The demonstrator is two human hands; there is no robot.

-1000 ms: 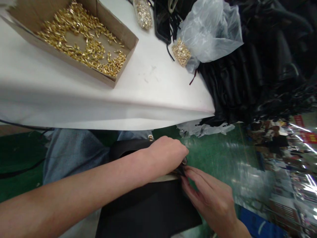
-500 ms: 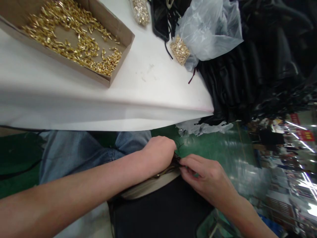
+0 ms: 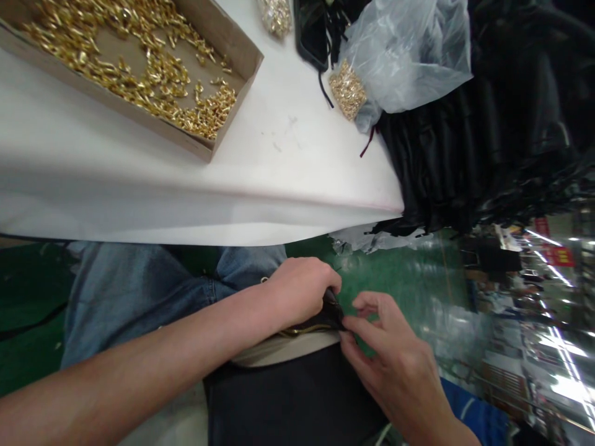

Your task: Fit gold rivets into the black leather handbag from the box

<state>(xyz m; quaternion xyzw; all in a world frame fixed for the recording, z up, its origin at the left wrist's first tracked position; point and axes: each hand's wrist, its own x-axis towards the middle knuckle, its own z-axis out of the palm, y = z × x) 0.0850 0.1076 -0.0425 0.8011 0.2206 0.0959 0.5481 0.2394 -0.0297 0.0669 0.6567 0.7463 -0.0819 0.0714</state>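
A black bag (image 3: 288, 396) lies below the table edge, with a beige lining strip (image 3: 288, 350) and a gold-toothed zipper (image 3: 309, 330) along its opening. My left hand (image 3: 302, 291) is closed around the dark upper edge of the bag, its fingertips mostly hidden. At the zipper's right end, my right hand (image 3: 390, 353) pinches the dark corner of the bag between thumb and index finger. The other right fingers are lifted and partly curled. Whatever small part lies inside that pinch is too small to make out.
On the white table (image 3: 288, 179) stands a cardboard box (image 3: 186, 144) of gold metal pieces. Behind are a plastic bag (image 3: 409, 56), small gold pieces (image 3: 347, 91) and a black phone (image 3: 312, 34). Black bags (image 3: 446, 148) are piled at the right. Jeans-clad legs (image 3: 153, 291) are below.
My right hand has shifted slightly downward and raised its outer fingers. More of the bag's dark edge and gold zipper shows between my hands. The view has turned a little.
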